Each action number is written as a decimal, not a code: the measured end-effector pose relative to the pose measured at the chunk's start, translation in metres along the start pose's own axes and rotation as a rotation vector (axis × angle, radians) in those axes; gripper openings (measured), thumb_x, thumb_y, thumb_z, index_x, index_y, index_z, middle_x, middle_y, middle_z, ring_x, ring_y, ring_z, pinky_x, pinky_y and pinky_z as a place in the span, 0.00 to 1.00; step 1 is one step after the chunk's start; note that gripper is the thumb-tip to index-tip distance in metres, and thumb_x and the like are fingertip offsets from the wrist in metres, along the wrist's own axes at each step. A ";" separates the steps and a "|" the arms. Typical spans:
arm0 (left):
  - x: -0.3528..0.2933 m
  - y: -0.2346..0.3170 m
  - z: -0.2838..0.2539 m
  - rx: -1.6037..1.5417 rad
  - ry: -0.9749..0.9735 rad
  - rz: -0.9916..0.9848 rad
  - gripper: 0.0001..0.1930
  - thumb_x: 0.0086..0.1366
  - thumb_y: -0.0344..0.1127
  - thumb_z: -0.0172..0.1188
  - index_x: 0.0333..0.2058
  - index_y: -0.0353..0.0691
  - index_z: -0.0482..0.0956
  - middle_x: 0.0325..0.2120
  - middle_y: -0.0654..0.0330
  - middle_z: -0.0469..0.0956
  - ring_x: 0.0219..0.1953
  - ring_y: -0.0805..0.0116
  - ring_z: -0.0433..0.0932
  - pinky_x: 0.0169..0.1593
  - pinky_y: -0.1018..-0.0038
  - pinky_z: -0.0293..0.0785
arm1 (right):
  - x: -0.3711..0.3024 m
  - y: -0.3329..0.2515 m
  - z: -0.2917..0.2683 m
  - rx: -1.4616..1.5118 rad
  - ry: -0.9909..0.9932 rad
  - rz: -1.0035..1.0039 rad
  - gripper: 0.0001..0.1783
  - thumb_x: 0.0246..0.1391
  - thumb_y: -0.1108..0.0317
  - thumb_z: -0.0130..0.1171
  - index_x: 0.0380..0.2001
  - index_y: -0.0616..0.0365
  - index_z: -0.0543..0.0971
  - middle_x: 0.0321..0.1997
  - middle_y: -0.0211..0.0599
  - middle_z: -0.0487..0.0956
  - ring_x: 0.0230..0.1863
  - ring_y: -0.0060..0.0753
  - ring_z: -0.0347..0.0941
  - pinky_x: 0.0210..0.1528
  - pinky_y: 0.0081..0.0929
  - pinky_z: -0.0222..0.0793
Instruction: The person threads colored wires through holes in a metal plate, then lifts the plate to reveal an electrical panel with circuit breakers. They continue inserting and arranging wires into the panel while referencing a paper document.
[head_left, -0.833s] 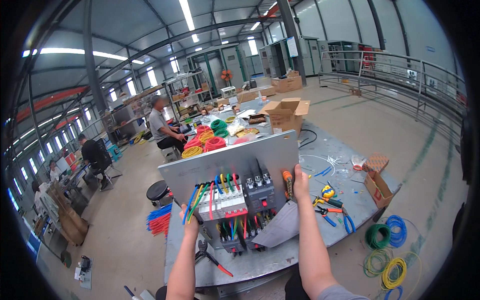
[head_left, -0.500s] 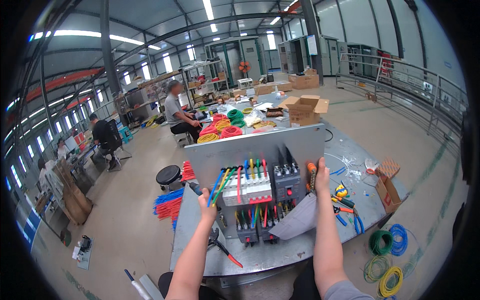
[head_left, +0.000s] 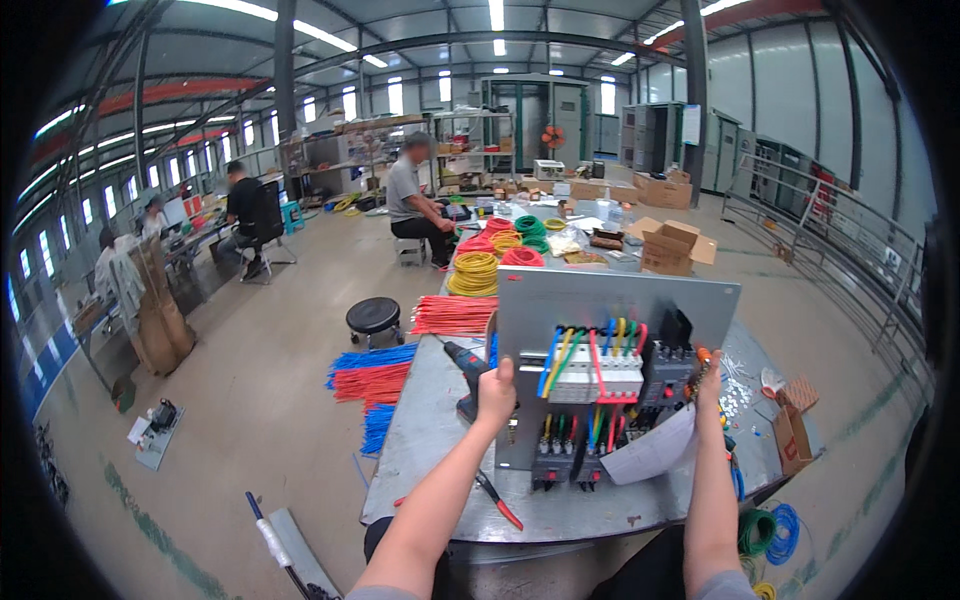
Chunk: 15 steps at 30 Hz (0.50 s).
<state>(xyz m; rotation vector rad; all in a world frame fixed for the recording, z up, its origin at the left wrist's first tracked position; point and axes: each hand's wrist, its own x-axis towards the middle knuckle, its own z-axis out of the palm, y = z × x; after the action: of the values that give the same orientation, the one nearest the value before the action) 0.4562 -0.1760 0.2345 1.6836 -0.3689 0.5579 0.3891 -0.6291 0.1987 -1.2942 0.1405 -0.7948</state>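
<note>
My left hand [head_left: 495,393] grips the left edge of a grey metal mounting plate [head_left: 625,298], holding it upright over the table. My right hand [head_left: 710,380] is closed at the plate's right edge, beside an orange-and-dark tool handle [head_left: 699,365]. The plate bears a row of white circuit breakers [head_left: 610,385], a dark moulded-case breaker [head_left: 667,378] and further dark breakers below. Blue, yellow, green and red wires [head_left: 570,350] run into them. A paper sheet [head_left: 655,450] hangs across the lower right. A power drill [head_left: 470,366] lies by my left hand, and red-handled pliers [head_left: 498,500] lie below it.
Bundles of red wires [head_left: 455,314] and blue wires [head_left: 378,428] lie left of the plate. Behind are yellow coils [head_left: 472,274] and a cardboard box [head_left: 668,250]. A black stool [head_left: 373,315] stands on the floor. A seated person [head_left: 410,195] is at the table's far left side.
My view has swung left, so the scene sits farther right in the picture. The plate, still between both hands, looks more upright and shows more of its left edge.
</note>
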 end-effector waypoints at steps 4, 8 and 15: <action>-0.004 0.013 0.015 -0.031 -0.067 -0.040 0.46 0.77 0.74 0.41 0.17 0.32 0.69 0.12 0.55 0.67 0.19 0.65 0.68 0.27 0.55 0.64 | 0.039 0.030 -0.054 -0.022 0.031 -0.220 0.46 0.69 0.24 0.46 0.58 0.60 0.82 0.44 0.29 0.80 0.44 0.27 0.75 0.51 0.29 0.69; -0.001 0.013 0.016 -0.125 -0.065 -0.053 0.43 0.76 0.72 0.46 0.22 0.31 0.74 0.15 0.54 0.71 0.22 0.65 0.72 0.32 0.59 0.69 | 0.074 0.044 -0.094 0.127 -0.068 -0.082 0.50 0.70 0.26 0.48 0.69 0.65 0.74 0.66 0.37 0.76 0.66 0.33 0.71 0.72 0.31 0.61; -0.003 0.005 0.008 -0.123 -0.079 -0.072 0.41 0.78 0.68 0.47 0.24 0.30 0.72 0.15 0.55 0.68 0.22 0.67 0.69 0.31 0.60 0.67 | 0.071 0.076 -0.095 0.223 -0.123 -0.118 0.49 0.72 0.26 0.44 0.70 0.63 0.72 0.65 0.37 0.76 0.63 0.32 0.73 0.70 0.29 0.63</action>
<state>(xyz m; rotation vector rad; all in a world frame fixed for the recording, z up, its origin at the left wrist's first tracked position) 0.4524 -0.1852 0.2356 1.5968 -0.3901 0.4084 0.4259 -0.7437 0.1254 -1.1431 -0.1211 -0.8044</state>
